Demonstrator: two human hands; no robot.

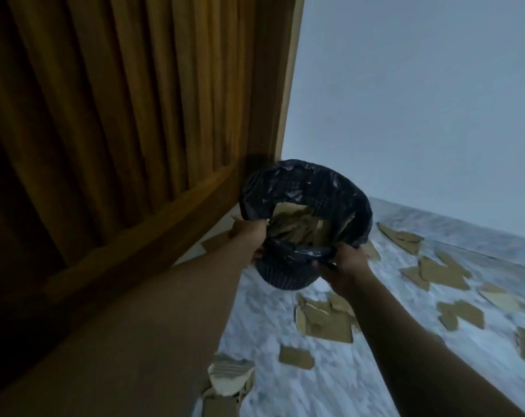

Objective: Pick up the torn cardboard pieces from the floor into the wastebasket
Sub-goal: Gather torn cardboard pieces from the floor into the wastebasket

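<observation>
Both hands grip the near rim of the wastebasket (288,275), a dark mesh bin lined with a black bag (330,188). The left hand (249,240) closes its fingers on the rim's left side; the right hand (344,267) curls its fingers over the bunched bag edge. Torn cardboard pieces (303,228) already lie inside the basket. More pieces (324,323) are scattered across the pale marbled floor (375,371), beside slatted wooden furniture (120,130).
</observation>
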